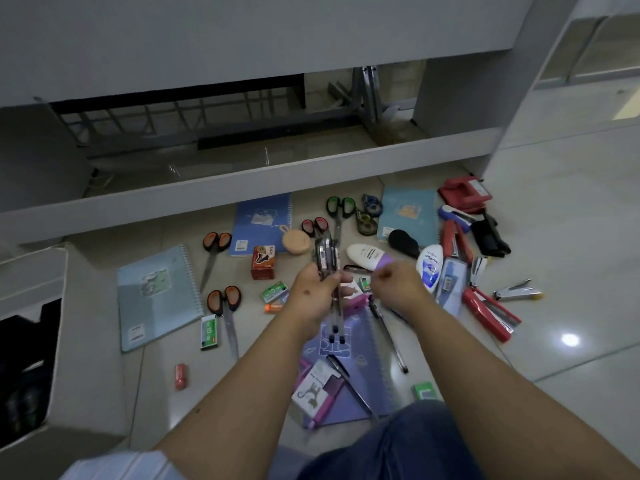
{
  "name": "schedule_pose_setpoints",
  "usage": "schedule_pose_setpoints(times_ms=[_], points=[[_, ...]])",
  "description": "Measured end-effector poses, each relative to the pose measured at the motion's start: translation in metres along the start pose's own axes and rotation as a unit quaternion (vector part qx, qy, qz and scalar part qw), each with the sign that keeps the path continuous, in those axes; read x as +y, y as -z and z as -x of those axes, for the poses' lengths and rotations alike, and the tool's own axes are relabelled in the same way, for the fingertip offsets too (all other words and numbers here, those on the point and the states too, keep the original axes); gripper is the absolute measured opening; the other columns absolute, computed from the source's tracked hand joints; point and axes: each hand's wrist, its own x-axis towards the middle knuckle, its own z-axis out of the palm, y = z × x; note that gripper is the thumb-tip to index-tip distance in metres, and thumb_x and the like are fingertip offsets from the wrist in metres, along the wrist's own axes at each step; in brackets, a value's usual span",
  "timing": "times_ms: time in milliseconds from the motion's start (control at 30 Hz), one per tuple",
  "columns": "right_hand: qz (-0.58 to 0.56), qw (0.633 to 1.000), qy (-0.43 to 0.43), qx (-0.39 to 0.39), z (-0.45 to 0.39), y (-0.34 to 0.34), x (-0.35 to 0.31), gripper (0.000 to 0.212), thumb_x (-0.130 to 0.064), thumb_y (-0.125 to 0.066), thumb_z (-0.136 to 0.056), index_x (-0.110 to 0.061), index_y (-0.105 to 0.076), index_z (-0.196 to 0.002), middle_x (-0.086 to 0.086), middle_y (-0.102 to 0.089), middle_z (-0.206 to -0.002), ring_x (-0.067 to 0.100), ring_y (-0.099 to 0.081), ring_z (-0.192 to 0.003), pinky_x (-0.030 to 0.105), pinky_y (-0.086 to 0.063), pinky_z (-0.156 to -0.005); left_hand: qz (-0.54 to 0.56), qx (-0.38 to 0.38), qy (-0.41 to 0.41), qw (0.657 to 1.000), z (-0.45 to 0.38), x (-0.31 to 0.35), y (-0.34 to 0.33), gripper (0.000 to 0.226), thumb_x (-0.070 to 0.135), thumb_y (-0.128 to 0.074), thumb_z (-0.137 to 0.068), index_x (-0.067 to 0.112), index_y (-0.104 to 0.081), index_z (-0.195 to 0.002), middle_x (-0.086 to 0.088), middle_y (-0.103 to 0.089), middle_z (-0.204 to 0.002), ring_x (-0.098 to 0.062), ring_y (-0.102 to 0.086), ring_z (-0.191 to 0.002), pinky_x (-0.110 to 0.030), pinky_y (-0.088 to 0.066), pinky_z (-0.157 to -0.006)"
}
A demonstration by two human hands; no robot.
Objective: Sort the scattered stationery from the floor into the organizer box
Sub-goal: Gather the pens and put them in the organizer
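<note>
My left hand (311,292) grips a bundle of pens (329,271), held upright over the floor, their ends hanging down to the purple notebook (360,372). My right hand (398,285) hovers just right of the bundle with its fingers curled; I cannot tell whether it holds anything. More pens (388,334) lie on and beside the purple notebook. Scissors (225,306), staple boxes (209,331), staplers (491,317) and notebooks (157,296) are scattered around. A grey box (38,306) with a dark inside stands at the left edge.
A low white shelf ledge (242,181) runs across behind the stationery. A red hole punch (465,194), tape dispensers (369,216) and a white bottle (431,266) lie at the right. My knee in blue trousers (398,445) is at the bottom.
</note>
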Motion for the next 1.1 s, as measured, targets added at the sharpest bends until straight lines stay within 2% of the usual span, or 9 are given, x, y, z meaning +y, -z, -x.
schedule_pose_setpoints(times_ms=[133,267,433,533,700,867,967,1033,1100], points=[[0.212,0.971,-0.021,-0.109,0.004,-0.021,0.043,0.03,-0.007,-0.057,-0.084,-0.013,-0.04,-0.06,0.001,-0.042,-0.064,0.022,-0.049,-0.069,0.02,-0.029,-0.048,0.056,0.027,0.044,0.997,-0.005,-0.02,-0.008,0.013,-0.001,-0.039,-0.097,-0.001,-0.052,-0.1,-0.008,-0.061,-0.08,-0.012,-0.059,-0.061,-0.02,-0.052,-0.048],[0.271,0.955,-0.022,-0.116,0.004,-0.023,0.054,0.039,-0.003,-0.054,-0.085,-0.014,-0.03,-0.057,0.001,-0.032,-0.06,0.026,-0.054,-0.078,0.024,-0.035,-0.06,0.064,0.06,0.082,0.993,-0.011,-0.036,-0.009,0.015,-0.001,-0.039,-0.097,0.006,-0.052,-0.097,-0.008,-0.061,-0.083,-0.016,-0.058,-0.067,-0.031,-0.05,-0.063],[0.011,0.99,-0.109,-0.088,0.004,-0.019,0.058,0.027,-0.006,-0.064,-0.078,-0.009,-0.049,-0.057,0.007,-0.05,-0.055,0.017,-0.049,-0.051,0.023,-0.043,-0.05,0.063,0.078,0.118,0.988,-0.016,-0.053,-0.006,0.024,0.003,-0.045,-0.096,-0.002,-0.047,-0.12,-0.008,-0.066,-0.083,-0.012,-0.063,-0.061,-0.032,-0.05,-0.064],[-0.219,0.955,-0.13,-0.149,0.016,-0.013,0.048,0.014,0.004,-0.065,-0.079,-0.005,-0.059,-0.071,0.011,-0.058,-0.066,0.017,-0.056,-0.055,0.025,-0.053,-0.053,0.076,0.061,0.12,0.988,-0.014,-0.056,-0.011,0.019,0.008,-0.053,-0.094,0.0,-0.053,-0.112,-0.013,-0.065,-0.09,-0.018,-0.063,-0.07,-0.033,-0.051,-0.064],[-0.188,0.956,-0.052,-0.218,0.026,-0.017,0.037,0.013,0.004,-0.071,-0.076,-0.006,-0.067,-0.084,0.012,-0.065,-0.073,0.009,-0.063,-0.054,0.018,-0.053,-0.052,0.048,0.045,0.112,0.991,-0.007,-0.06,-0.014,0.02,0.006,-0.058,-0.09,0.001,-0.058,-0.11,-0.018,-0.067,-0.091,-0.029,-0.064,-0.071,-0.034,-0.055,-0.06],[-0.19,0.954,-0.012,-0.23,0.03,-0.023,0.027,0.013,0.007,-0.066,-0.079,-0.004,-0.067,-0.086,0.011,-0.066,-0.073,0.011,-0.063,-0.056,0.019,-0.055,-0.055,0.028,0.008,0.108,0.994,0.002,-0.057,-0.002,0.017,-0.006,-0.054,-0.088,0.009,-0.061,-0.092,-0.012,-0.068,-0.081,-0.023,-0.066,-0.065,-0.031,-0.057,-0.055],[-0.128,0.962,-0.032,-0.238,0.029,-0.03,0.027,0.016,0.006,-0.062,-0.081,-0.008,-0.063,-0.075,0.016,-0.065,-0.074,0.018,-0.063,-0.058,0.023,-0.056,-0.053,0.001,0.018,0.107,0.994,0.001,-0.064,0.001,0.018,-0.005,-0.056,-0.088,0.003,-0.062,-0.103,-0.014,-0.068,-0.082,-0.025,-0.065,-0.067,-0.033,-0.055,-0.061],[0.06,0.967,-0.002,-0.248,0.028,-0.036,0.031,0.007,-0.002,-0.065,-0.08,-0.003,-0.066,-0.073,0.016,-0.065,-0.075,0.025,-0.063,-0.064,0.029,-0.056,-0.061,0.003,0.063,0.119,0.991,0.0,-0.067,0.004,0.025,-0.005,-0.055,-0.089,0.0,-0.058,-0.113,-0.013,-0.063,-0.078,-0.021,-0.061,-0.066,-0.035,-0.052,-0.063],[0.259,0.926,0.046,-0.269,0.03,-0.045,0.032,0.017,-0.015,-0.067,-0.079,0.002,-0.066,-0.078,0.015,-0.06,-0.073,0.025,-0.058,-0.069,0.031,-0.051,-0.068,0.018,0.108,0.136,0.985,-0.003,-0.068,0.009,0.031,-0.003,-0.054,-0.089,-0.002,-0.052,-0.12,-0.012,-0.061,-0.076,-0.02,-0.06,-0.066,-0.041,-0.052,-0.072]])
